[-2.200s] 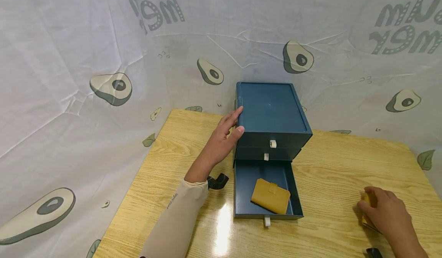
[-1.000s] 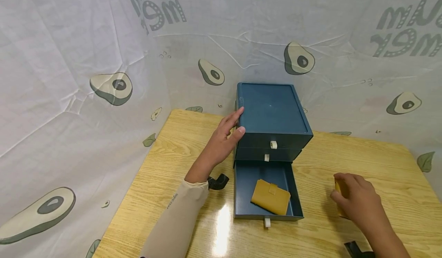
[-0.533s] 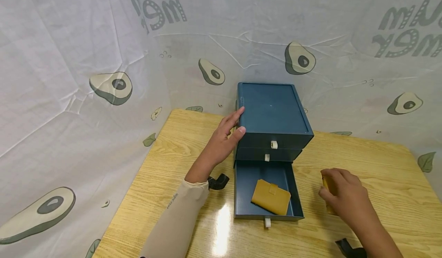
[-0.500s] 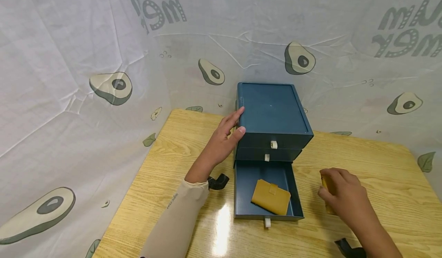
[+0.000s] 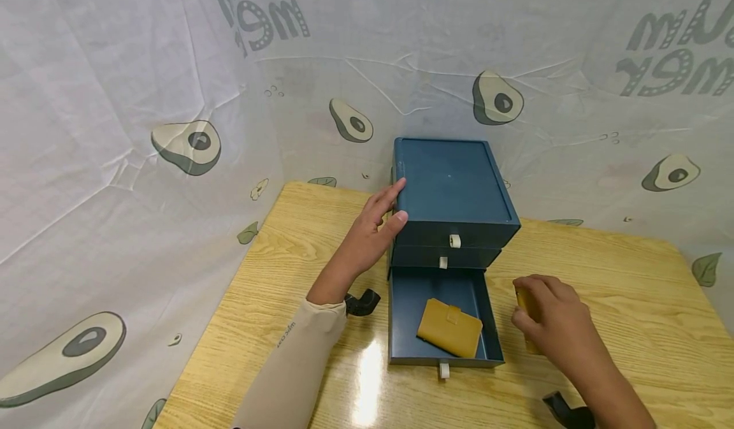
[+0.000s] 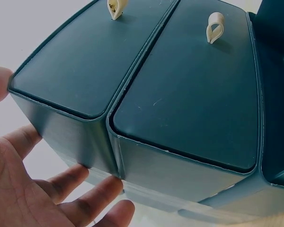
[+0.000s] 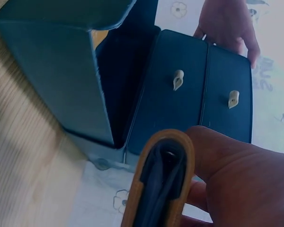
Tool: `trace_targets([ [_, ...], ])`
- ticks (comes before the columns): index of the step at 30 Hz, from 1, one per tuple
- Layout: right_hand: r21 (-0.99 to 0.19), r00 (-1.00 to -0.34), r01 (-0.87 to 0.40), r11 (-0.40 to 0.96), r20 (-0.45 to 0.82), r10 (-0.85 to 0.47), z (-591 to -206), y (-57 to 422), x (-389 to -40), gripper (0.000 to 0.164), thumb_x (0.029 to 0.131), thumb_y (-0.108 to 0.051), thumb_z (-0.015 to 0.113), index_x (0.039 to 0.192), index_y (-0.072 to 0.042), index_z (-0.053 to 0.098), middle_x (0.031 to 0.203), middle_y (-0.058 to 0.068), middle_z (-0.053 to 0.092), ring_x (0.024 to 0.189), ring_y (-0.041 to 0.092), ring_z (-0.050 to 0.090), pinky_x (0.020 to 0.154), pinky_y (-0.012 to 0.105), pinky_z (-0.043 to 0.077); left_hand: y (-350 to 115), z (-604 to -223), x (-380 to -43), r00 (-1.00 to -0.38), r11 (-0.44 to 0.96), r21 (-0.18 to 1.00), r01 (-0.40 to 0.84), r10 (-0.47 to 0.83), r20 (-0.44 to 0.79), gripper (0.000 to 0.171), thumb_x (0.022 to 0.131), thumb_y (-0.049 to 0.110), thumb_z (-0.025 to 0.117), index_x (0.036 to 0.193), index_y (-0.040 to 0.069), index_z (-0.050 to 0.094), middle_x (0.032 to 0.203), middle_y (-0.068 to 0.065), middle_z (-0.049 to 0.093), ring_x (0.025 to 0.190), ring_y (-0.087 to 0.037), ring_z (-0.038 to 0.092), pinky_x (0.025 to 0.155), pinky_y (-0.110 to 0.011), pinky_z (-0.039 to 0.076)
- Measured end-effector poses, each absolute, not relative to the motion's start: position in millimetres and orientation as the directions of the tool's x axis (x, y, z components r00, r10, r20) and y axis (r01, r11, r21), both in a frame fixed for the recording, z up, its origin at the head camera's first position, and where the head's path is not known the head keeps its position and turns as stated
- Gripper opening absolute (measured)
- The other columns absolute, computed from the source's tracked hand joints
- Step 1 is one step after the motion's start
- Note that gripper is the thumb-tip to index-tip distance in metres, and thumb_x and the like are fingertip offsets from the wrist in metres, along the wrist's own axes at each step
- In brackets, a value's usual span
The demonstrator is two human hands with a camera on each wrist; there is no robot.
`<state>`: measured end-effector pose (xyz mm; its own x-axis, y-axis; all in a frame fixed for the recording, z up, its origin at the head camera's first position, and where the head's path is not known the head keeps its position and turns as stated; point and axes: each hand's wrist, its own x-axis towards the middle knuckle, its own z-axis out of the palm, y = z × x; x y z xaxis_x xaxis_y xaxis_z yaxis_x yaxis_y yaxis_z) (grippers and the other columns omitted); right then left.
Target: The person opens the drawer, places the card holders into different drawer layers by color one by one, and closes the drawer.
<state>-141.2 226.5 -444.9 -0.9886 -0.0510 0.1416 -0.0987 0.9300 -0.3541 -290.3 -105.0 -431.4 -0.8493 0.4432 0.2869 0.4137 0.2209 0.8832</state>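
A blue drawer unit (image 5: 453, 180) stands on the table, its bottom drawer (image 5: 406, 330) pulled out. Inside that drawer lies a yellow wallet (image 5: 450, 330) with a strap. My left hand (image 5: 367, 234) rests against the unit's upper left side, its thumb at the top front corner; the left wrist view shows the fingers (image 6: 92, 201) extended along the side. To the right of the drawer, my right hand (image 5: 559, 320) grips a second yellow wallet (image 5: 532, 346) between thumb and fingers. The right wrist view shows this wallet's end (image 7: 189, 156) and its dark inner folds.
Two upper drawers with white pull tabs (image 5: 454, 241) are closed. The wooden table (image 5: 619, 276) extends to both sides. A white cloth (image 5: 321, 27) printed with avocados hangs behind and to the left. Black wrist-camera mounts (image 5: 362, 303) show near both wrists.
My right hand has carried the second wallet leftward across the table, from the far right to close beside the open drawer. The left hand and the drawer unit have stayed put.
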Motion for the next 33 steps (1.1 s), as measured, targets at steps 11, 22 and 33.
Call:
trace_targets([
  [11,-0.343,-0.976,-0.161,0.926,0.196,-0.097,-440.7,210.5,-145.9,0.04,0.093,-0.013,0.079,0.132,-0.005,0.071,0.135,0.025,0.065,0.112,0.049,0.061,0.081,0.067,0.053,-104.9,-432.6,-290.7,-0.854,0.221,0.887,0.405,0.439,0.281,0.093,0.097,0.091,0.036,0.173,0.038,0.027,0.176,-0.003,0.027,0.154,-0.035,0.041,0.121,-0.067,0.033],
  [22,-0.341,-0.961,-0.218,0.914,0.237,-0.141,-436.5,196.7,-148.3,0.04,0.092,-0.01,0.079,0.132,-0.007,0.072,0.135,0.022,0.065,0.12,0.048,0.06,0.086,0.067,0.053,-105.5,-433.8,-291.1,-0.852,0.223,0.886,0.406,0.442,0.279,0.093,0.097,0.091,0.035,0.173,0.039,0.027,0.176,-0.002,0.027,0.153,-0.034,0.041,0.121,-0.066,0.033],
  [33,-0.337,-0.946,-0.278,0.9,0.257,-0.196,-431.5,185.8,-151.9,0.039,0.092,-0.01,0.079,0.131,-0.006,0.073,0.138,0.021,0.065,0.128,0.048,0.058,0.097,0.07,0.049,-104.8,-433.9,-292.1,-0.852,0.228,0.883,0.411,0.44,0.283,0.095,0.096,0.093,0.035,0.173,0.038,0.027,0.176,-0.002,0.027,0.153,-0.033,0.041,0.121,-0.065,0.034],
])
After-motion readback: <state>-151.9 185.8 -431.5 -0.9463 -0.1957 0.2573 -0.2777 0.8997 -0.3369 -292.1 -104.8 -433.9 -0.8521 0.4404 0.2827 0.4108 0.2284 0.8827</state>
